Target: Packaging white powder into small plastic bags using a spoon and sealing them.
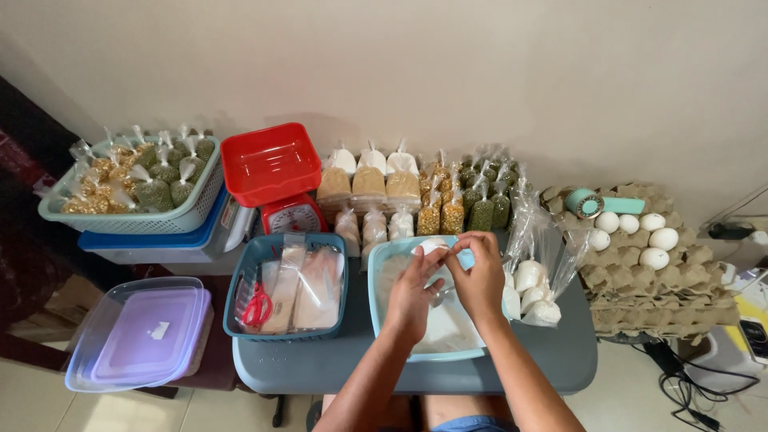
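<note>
Both hands meet over the light blue tub [384,264].
Left hand [412,296] and right hand [480,280] pinch a small white bag [433,247], fingers closed on its top, lying crosswise between them.

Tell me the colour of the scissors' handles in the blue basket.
Red. The scissors lie at the left end of the blue basket, seen clearly in the head view.

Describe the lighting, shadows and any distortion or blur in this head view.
Head view: soft, even indoor light, no harsh glare; the red bowl casts a faint shadow on the wall. Wide-angle bending curves the grey table edge and the frame's sides. The left hand and right hand over the light-blue tray are sharp; dark left corner loses detail.
</note>
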